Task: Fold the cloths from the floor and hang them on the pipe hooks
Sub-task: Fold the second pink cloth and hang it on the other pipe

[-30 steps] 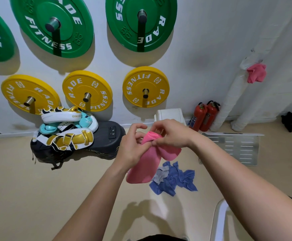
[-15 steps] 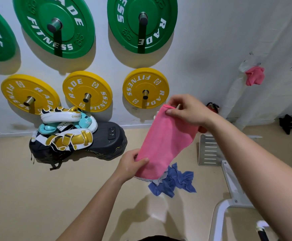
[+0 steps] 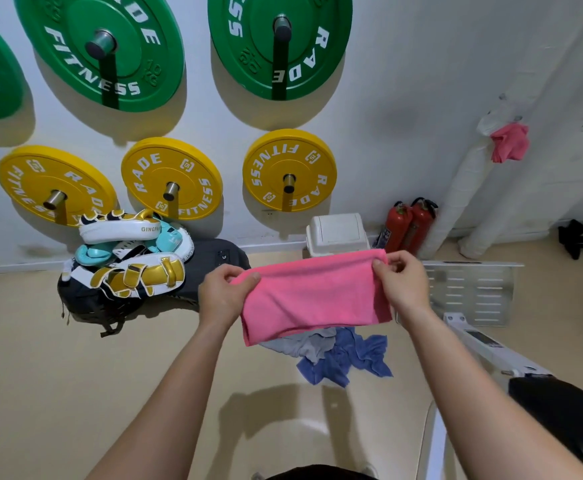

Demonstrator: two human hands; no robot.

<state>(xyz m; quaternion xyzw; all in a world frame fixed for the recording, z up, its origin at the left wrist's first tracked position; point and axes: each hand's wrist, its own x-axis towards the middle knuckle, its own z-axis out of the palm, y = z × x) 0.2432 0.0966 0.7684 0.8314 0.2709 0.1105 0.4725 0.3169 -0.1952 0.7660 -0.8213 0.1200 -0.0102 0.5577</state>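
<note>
Pink cloth (image 3: 314,292): folded into a wide band and held level in mid-air between the two hands, above the floor (image 3: 40,375); its lower edge hangs free.
Left hand (image 3: 222,292): the grip pinches the cloth's upper left corner, with the thumb on the near face and the fingers curled behind.
Right hand (image 3: 404,285): the grip pinches the upper right corner, with thumb and forefinger closed over the top edge.
Loose cloths: a blue cloth (image 3: 352,355) lies crumpled on the floor and a grey cloth (image 3: 304,346) touches its left side; both lie just below the held band in this view.
Hung cloth (image 3: 510,142): a second pink one hangs bunched high on the white wrapped pipe (image 3: 463,188) at the right. The hook itself is too small to make out.
Wall: green plates (image 3: 279,43) sit on pegs above and yellow plates (image 3: 290,171) in a row beneath.
Along the wall: boxing pads (image 3: 130,251) are stacked on a dark bag. A white bin (image 3: 337,233) stands behind the held cloth, with two red fire extinguishers (image 3: 409,223) just right of it.
Right of the hands: a pale slotted metal plate (image 3: 470,292) lies flat on the floor.
Lower right corner: a black pad (image 3: 560,410) rests on a white frame.
</note>
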